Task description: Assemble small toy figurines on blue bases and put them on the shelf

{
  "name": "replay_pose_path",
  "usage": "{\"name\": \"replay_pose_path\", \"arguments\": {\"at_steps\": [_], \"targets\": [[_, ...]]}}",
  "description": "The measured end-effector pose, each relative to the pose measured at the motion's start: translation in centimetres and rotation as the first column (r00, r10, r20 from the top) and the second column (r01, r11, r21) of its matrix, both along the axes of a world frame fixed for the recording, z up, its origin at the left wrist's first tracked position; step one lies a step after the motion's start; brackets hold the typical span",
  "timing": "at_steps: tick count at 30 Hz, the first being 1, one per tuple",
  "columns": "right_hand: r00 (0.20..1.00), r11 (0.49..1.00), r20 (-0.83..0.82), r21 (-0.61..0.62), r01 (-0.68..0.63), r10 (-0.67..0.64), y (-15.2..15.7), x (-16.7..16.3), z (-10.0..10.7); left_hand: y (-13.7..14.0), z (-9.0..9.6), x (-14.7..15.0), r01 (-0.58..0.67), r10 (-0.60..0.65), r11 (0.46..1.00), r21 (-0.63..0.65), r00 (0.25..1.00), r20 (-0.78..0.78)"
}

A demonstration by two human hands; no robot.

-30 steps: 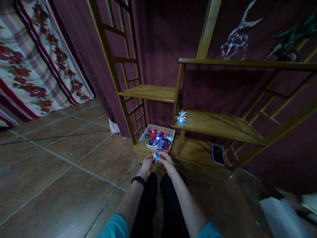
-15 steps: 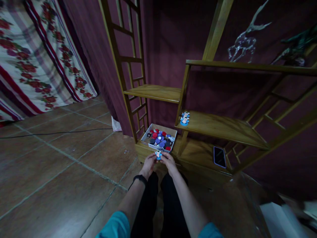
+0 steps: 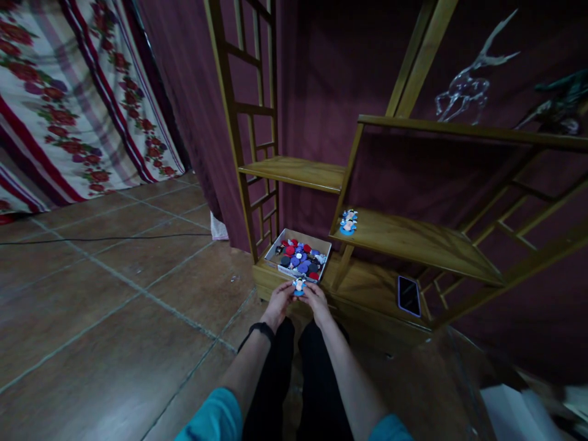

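A small figurine point(image 3: 299, 285) on a blue round base is held between my two hands, just in front of the box. My left hand point(image 3: 278, 304) pinches it from the left, and my right hand point(image 3: 316, 300) grips its right side. Just beyond them a shallow white cardboard box point(image 3: 279, 267) holds several small pieces with red, purple and dark round bases. Similar blue-based figurines point(image 3: 348, 223) stand upright, close together, at the left end of the middle shelf.
The wooden display rack point(image 3: 413, 242) fills the front and right. A phone point(image 3: 408, 296) lies on its bottom board. A clear deer ornament point(image 3: 463, 92) stands on the upper shelf. A black cable point(image 3: 105, 239) crosses the tiled floor, and a floral curtain point(image 3: 59, 116) hangs at left.
The view has shifted slightly, so the rack appears a little further right. Both hands still hold the figurine in front of the box.
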State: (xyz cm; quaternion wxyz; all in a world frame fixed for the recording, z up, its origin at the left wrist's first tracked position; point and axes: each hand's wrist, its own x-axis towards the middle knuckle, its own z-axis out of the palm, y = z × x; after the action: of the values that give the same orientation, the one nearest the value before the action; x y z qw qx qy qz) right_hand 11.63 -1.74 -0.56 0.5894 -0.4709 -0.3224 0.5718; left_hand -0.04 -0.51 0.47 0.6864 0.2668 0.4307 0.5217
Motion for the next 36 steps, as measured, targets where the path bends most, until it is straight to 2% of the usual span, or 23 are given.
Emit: {"name": "replay_pose_path", "arguments": {"at_steps": [10, 20, 36], "targets": [[1.0, 1.0, 0.02, -0.013, -0.005, 0.005, 0.14, 0.1, -0.55, -0.13, 0.2, -0.02, -0.029, 0.03, 0.999, 0.041, 1.0, -0.006], [0.999, 1.0, 0.033, 0.005, -0.016, 0.016, -0.26, 0.12, 0.03, -0.31, 0.8, 0.05, -0.015, 0.015, 1.0, 0.023, 1.0, -0.021], [0.997, 0.999, 0.048, 0.01, -0.054, 0.053, -0.04, 0.31, -0.43, -0.25, 0.22, 0.03, -0.068, 0.074, 0.995, 0.074, 0.994, -0.08]]}}
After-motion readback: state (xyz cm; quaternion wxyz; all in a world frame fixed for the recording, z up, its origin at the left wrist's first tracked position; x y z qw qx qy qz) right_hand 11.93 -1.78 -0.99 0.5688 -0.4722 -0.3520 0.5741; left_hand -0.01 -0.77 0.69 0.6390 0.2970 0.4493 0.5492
